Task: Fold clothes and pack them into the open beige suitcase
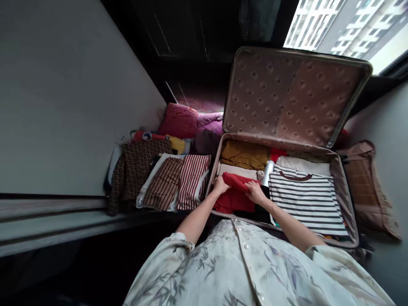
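A folded red garment [234, 199] lies in the near left part of an open suitcase [352, 212]. My left hand [219, 185] grips its upper left corner, and my right hand [255, 192] pinches its upper right side. Between the hands the cloth's upper edge is lifted a little. Beyond it are a folded cream garment [240, 171] and a mustard-brown one [245, 154]. To the right of my right hand stand a silvery-white cylinder [267, 170] and a folded black-and-white striped shirt [302, 197]. Black cloth shows under the red garment.
The suitcase's patterned lid [296, 93] stands raised at the back. Left of the case lie a red-striped garment [193, 178], a brown striped one [164, 182] and a brown patterned one [140, 168]. Pink pillows [180, 121] sit behind; a brown bag [366, 187] is at right.
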Available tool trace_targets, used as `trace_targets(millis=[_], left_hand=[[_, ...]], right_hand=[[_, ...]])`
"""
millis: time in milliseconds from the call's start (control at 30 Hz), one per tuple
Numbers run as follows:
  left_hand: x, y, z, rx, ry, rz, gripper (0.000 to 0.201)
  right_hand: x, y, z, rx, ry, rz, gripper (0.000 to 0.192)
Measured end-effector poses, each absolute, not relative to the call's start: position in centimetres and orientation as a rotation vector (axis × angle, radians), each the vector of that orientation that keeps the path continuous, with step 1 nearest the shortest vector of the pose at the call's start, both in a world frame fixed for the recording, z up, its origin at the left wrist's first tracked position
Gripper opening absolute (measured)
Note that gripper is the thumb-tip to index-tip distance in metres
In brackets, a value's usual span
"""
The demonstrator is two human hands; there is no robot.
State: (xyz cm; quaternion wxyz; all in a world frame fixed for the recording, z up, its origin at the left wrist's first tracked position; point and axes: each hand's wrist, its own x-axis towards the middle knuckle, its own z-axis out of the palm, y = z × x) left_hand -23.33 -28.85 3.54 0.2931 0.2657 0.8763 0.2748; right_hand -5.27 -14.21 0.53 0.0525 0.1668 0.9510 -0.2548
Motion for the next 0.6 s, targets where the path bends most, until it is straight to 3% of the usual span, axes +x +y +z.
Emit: trace_targets(millis=[100,200,433,600], left_hand=[[-22.0,-30.3,4.0,1.175,2.320,0.542,0.041],[-20.9,-31.6,4.4,1.425,2.154,0.561,0.029],[-24.2,-26.5,8.3,1.346,1.996,0.914,0.027],[-29.7,-17.1,9.1,1.196,2.184,0.850,0.043]], right_hand=[[-4.2,-14.4,0.1,0.584,2.999,-0.757,0.025],[-3.5,-14.6,0.1,0.668,3.131,-0.816,0.033],[-2.3,-12.4,1.9,0.803,3.252,-1.158,0.055],[-0.5,-9.5,4.0,1.180,3.149,-1.289,0.038]])
